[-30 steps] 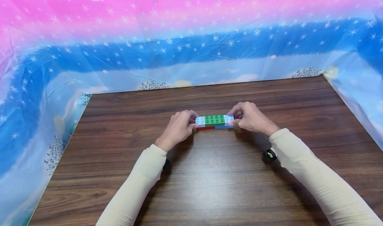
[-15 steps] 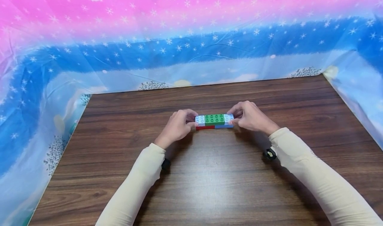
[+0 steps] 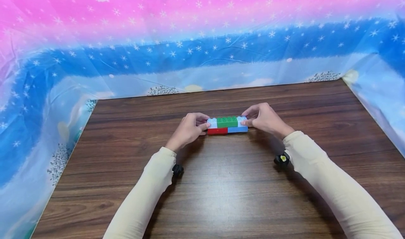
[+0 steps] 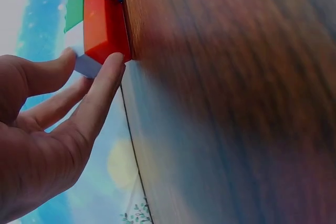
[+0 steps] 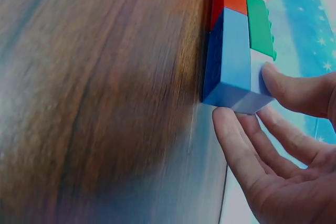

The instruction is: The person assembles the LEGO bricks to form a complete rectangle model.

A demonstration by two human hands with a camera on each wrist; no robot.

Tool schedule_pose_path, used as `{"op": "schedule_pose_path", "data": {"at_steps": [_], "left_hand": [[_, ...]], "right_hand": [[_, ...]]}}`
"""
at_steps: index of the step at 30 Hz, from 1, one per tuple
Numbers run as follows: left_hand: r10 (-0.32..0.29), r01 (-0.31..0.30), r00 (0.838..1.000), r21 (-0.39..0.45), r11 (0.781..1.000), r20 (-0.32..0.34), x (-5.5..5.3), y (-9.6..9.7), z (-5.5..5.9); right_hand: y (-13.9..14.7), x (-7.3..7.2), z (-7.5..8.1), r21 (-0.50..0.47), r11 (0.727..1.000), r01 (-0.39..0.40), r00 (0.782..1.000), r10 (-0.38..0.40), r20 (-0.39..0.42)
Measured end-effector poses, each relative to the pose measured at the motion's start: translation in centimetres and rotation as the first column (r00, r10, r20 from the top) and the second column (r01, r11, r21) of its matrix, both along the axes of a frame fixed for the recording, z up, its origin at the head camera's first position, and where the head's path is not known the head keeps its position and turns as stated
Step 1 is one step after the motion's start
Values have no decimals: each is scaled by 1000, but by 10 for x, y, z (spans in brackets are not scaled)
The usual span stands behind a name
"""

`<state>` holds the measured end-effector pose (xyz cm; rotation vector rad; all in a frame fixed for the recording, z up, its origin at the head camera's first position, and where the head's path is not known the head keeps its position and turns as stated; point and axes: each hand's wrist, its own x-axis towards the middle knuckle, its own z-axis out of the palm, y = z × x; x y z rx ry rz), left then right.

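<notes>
Two layers of toy building bricks form one short bar in the middle of the head view. Below, a red brick [image 3: 217,130] and a blue brick [image 3: 237,129] sit end to end. On top, a green brick [image 3: 226,122] lies between a white brick [image 3: 212,123] at the left and another white brick [image 3: 240,121] at the right. My left hand [image 3: 190,129] pinches the left end, thumb on the white brick. At the right end my right hand [image 3: 269,121] pinches likewise, its thumb on the other white brick. The studs tilt away from me.
The bar is over a brown wood-grain table [image 3: 221,196]. A pink and blue snowflake cloth [image 3: 190,56] hangs along its back and sides. A black strap device [image 3: 178,170] is on the left wrist, a similar device [image 3: 281,159] on the right.
Both hands have moved slightly away from me and tilted the brick bar backward. More of its front faces and less of its studded top show now. The grip on each end is unchanged.
</notes>
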<state>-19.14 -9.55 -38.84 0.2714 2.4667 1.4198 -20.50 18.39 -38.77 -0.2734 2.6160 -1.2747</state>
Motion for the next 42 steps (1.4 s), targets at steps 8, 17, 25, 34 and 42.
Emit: {"op": "schedule_pose_path", "data": {"at_steps": [8, 17, 25, 34, 42], "left_hand": [[52, -54, 997, 46, 997, 50, -3, 5, -1], [120, -121, 992, 7, 993, 30, -5, 13, 1], [190, -193, 981, -94, 977, -36, -8, 19, 0], [229, -237, 970, -128, 963, -78, -12, 22, 0], [255, -262, 965, -138, 955, -68, -16, 24, -2]], "right_hand": [[0, -5, -1, -138, 984, 109, 987, -91, 132], [0, -6, -1, -226, 956, 189, 964, -136, 230], [0, -6, -4, -240, 947, 214, 961, -160, 226], [-3, -6, -9, -260, 942, 212, 971, -174, 162], [-6, -9, -11, -258, 937, 235, 967, -199, 157]]}}
